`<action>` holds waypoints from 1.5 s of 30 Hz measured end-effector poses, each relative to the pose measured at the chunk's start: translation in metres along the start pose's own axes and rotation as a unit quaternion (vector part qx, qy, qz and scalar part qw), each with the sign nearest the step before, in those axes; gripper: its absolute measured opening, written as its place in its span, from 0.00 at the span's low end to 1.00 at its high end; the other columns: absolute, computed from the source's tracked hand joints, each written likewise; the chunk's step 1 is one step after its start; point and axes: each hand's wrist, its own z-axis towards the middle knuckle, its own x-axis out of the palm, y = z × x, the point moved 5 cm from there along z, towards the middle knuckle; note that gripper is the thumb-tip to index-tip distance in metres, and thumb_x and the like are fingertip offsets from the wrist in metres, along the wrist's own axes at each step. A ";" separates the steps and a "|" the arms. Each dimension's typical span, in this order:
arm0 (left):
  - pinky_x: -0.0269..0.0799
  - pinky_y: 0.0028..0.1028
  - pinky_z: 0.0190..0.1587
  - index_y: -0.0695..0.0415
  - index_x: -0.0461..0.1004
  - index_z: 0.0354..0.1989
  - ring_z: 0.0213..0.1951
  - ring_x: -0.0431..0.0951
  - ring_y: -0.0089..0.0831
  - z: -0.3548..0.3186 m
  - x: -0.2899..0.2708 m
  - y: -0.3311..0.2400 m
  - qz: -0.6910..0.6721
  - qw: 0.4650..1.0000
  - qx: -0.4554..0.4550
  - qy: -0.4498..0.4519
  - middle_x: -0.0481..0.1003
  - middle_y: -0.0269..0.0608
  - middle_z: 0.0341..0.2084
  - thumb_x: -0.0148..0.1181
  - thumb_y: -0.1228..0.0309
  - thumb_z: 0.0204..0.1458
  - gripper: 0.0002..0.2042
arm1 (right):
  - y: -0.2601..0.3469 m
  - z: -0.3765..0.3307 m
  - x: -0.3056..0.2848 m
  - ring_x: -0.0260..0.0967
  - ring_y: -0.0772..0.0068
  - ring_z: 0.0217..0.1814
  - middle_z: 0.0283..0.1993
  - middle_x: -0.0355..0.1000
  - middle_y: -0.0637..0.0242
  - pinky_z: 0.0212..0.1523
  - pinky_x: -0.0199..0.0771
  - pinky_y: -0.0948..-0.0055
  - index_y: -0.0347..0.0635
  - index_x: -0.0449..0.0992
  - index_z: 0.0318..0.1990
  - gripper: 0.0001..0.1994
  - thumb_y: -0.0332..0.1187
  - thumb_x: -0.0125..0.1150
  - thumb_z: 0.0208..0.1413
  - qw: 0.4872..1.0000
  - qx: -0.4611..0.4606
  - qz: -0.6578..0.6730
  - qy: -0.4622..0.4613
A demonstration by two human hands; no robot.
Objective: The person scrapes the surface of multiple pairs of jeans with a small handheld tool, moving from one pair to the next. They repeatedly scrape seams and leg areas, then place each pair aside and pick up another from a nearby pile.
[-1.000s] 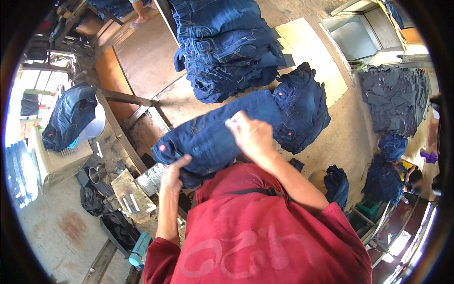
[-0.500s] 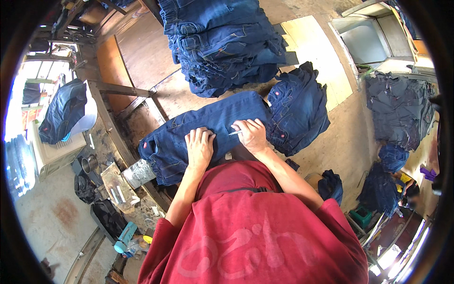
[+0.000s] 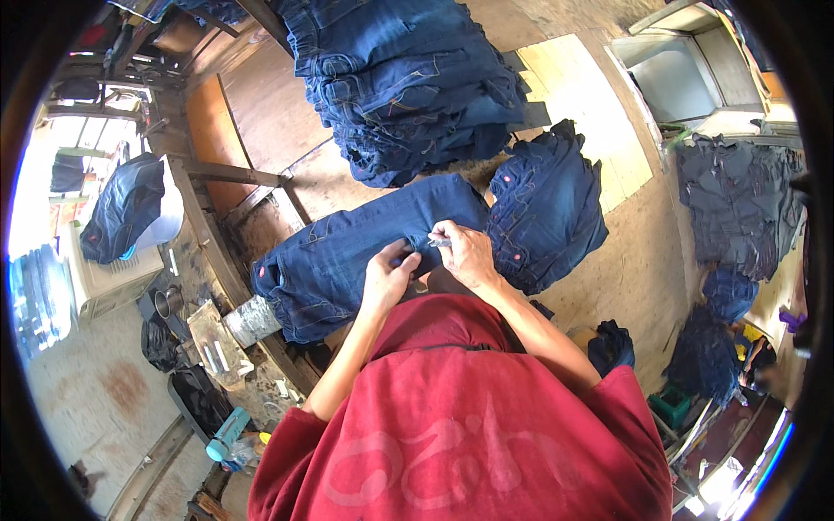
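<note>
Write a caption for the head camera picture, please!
Both hands, left hand and right hand, work on dark jeans on a wooden table.

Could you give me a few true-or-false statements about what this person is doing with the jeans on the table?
1. Both hands rest on the jeans spread on the table. True: left hand, right hand.
2. The right hand is empty. False: it holds a small slim tool.
3. A tall stack of jeans sits beyond the spread pair. True.
4. The person wears a green shirt. False: the shirt is red.
5. The spread jeans are white. False: dark blue.
</note>
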 end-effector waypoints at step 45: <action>0.53 0.26 0.17 0.56 0.75 0.37 0.13 0.59 0.17 0.019 0.002 0.012 -0.049 0.987 -0.118 0.101 0.77 0.35 0.25 0.58 0.68 0.68 0.07 | 0.003 -0.003 -0.008 0.83 0.49 0.38 0.35 0.83 0.58 0.41 0.82 0.52 0.48 0.80 0.46 0.08 0.30 0.67 0.60 0.997 -0.032 0.038 0.053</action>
